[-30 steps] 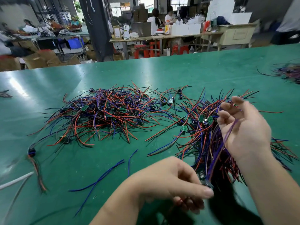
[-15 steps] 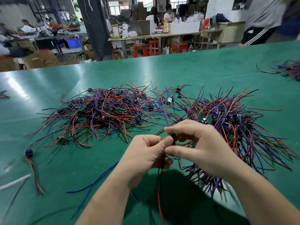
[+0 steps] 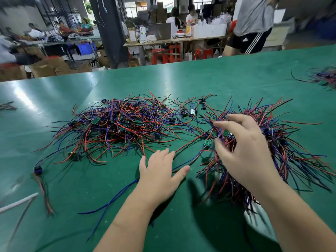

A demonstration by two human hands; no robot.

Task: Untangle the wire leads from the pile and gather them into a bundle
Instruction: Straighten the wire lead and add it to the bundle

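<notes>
A tangled pile of red, blue, purple and black wire leads with small green circuit boards lies on the green table. A second, more aligned heap of leads lies to its right. My left hand hovers flat, fingers spread and straight, just in front of the pile and holds nothing. My right hand reaches over the left edge of the right heap with fingers extended and slightly bent; no wire is pinched in them. A small green board lies between the two hands.
Loose blue leads lie near my left forearm. A red-black lead with a blue connector and a white tube sit at the left. Another wire heap is at the far right. A person walks beyond the table.
Both hands pinched a lead together in front of me half a second ago. They have let it go and spread open; the right moved out over the right heap, the left lowered toward the table.
</notes>
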